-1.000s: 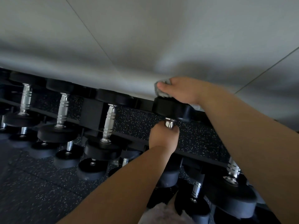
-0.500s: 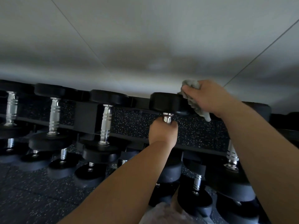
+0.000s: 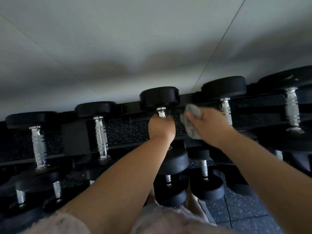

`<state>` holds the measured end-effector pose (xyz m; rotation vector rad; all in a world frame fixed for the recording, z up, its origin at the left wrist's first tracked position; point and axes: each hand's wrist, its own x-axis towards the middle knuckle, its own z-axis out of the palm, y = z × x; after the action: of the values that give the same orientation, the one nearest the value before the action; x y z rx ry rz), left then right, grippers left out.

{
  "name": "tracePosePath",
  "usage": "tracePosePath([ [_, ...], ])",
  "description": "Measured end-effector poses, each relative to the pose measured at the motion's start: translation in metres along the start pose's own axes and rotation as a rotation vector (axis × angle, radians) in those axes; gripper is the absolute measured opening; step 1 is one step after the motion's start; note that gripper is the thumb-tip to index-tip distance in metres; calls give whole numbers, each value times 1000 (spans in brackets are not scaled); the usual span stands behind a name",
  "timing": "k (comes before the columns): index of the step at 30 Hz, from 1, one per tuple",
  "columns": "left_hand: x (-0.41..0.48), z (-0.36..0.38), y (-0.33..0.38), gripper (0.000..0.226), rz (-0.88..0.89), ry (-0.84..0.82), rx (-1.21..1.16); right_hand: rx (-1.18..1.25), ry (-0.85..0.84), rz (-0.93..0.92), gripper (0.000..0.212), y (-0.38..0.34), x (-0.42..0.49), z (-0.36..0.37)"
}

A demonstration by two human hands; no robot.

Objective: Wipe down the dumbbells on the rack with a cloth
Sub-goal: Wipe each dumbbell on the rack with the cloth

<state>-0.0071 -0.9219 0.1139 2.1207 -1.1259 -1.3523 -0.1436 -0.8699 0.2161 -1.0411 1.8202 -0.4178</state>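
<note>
The left hand (image 3: pixel 161 126) is curled round the chrome handle of a dumbbell (image 3: pixel 159 97), gripping it just under the far black head; the right hand (image 3: pixel 208 125) is beside it, its fingers closed on a bunched grey cloth (image 3: pixel 192 122). The cloth sticks out on the side of the right hand that faces the left hand; a narrow gap with speckled ground behind it shows between cloth and gripped handle; the blur hides whether the cloth's top edge touches the far head. A black head shows just below the left wrist, partly hidden by the forearm; whether it belongs to the gripped dumbbell I cannot tell.

The rack (image 3: pixel 72 137) runs across behind both hands as black rails. To the left of the left hand two more dumbbells (image 3: pixel 99 132) lie across the rails with handles pointing toward the person; to the right of the right hand lie two larger ones (image 3: pixel 226 112). Below both forearms a lower tier holds smaller dumbbells (image 3: pixel 204 168). A pale wall (image 3: pixel 152 39) rises beyond the hands; dark speckled floor (image 3: pixel 244 208) lies under the right forearm; pale fuzzy fabric (image 3: pixel 168 220) shows nearest the person, under both arms.
</note>
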Motion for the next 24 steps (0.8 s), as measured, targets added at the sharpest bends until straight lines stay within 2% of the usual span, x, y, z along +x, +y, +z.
tracePosePath([
  [2,0,-2,0,14,21,-21,-10,-22,14,81,37,34,-41,32],
  [5,-1,-2,0,13,25,-32,-48,127,198,154,16,63,-84,98],
  [8,0,-2,-1,13,56,-53,-54,216,309,144,49,59,-106,145],
  [10,1,-3,-1,12,80,-54,-60,87,259,57,63,50,-114,163],
  [13,1,-4,-5,17,139,-68,-67,-182,299,-111,73,58,-108,170],
  [16,3,-6,-10,31,176,-146,-59,-82,416,-141,54,69,-90,157],
  [18,7,-10,-14,35,179,-208,-40,78,470,-6,34,62,-78,142],
  [20,5,-17,-13,35,179,-277,-31,144,482,88,30,52,-71,136],
  [22,6,-26,-10,36,173,-328,-21,-63,494,-29,35,49,-80,145],
  [24,6,-34,-5,43,177,-343,114,-449,479,-301,51,57,-92,167],
])
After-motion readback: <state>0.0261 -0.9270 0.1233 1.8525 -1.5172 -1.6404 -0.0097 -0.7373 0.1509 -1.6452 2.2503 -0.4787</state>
